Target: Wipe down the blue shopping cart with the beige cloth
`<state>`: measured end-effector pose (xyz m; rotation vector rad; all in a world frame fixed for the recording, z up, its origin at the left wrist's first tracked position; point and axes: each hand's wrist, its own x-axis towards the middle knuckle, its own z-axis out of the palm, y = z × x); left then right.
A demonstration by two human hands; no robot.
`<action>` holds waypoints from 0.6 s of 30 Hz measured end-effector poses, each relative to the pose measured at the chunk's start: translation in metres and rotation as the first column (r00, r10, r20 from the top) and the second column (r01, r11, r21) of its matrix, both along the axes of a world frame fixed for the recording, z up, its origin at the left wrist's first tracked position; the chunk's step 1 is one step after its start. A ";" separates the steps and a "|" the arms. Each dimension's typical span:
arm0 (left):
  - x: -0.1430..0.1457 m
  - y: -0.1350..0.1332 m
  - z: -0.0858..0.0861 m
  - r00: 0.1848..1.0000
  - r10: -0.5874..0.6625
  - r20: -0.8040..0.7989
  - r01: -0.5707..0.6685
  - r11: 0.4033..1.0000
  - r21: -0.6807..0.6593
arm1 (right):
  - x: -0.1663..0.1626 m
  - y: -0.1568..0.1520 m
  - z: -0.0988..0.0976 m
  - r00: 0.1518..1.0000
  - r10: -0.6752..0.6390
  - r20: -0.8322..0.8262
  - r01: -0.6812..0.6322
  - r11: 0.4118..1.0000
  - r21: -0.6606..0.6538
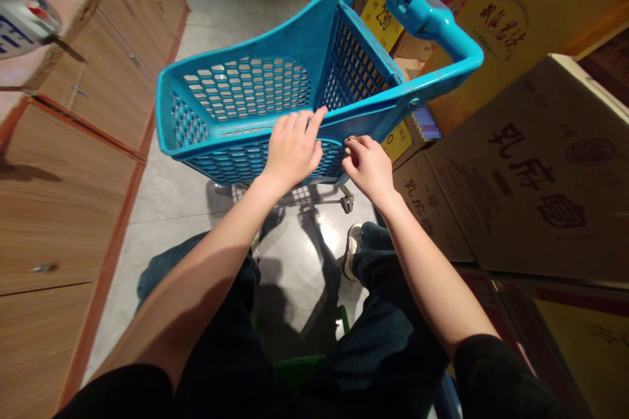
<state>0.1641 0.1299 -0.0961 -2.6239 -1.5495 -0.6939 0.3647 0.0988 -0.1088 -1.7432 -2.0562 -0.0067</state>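
A blue plastic shopping cart (236, 134) with honeycomb-like openings in its walls stands across the aisle in front of me. My left hand (293, 149) is closed over the near rim, fingers across the top edge and thumb on the outer side. Against the outer wall, below the rim, my right hand (366, 163) is closed in a pinch. Something small and brownish shows at its fingertips, too little to name. The cart's handle (417, 19) rises at the upper right, beside a blue lattice flap (356, 55). A caster (346, 201) shows beneath the basket.
Wooden cabinets (59, 196) line the left side, with white and blue packages (24, 6) on top. Cardboard cartons (545, 177) and yellow price signs (378, 18) crowd the right. Something green (299, 366) lies low between my legs on the grey floor (295, 281).
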 end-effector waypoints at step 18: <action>0.001 0.000 -0.001 1.000 0.005 0.015 -0.005 1.000 0.002 | -0.001 0.000 0.004 0.996 0.072 -0.051 -0.059 0.974 0.221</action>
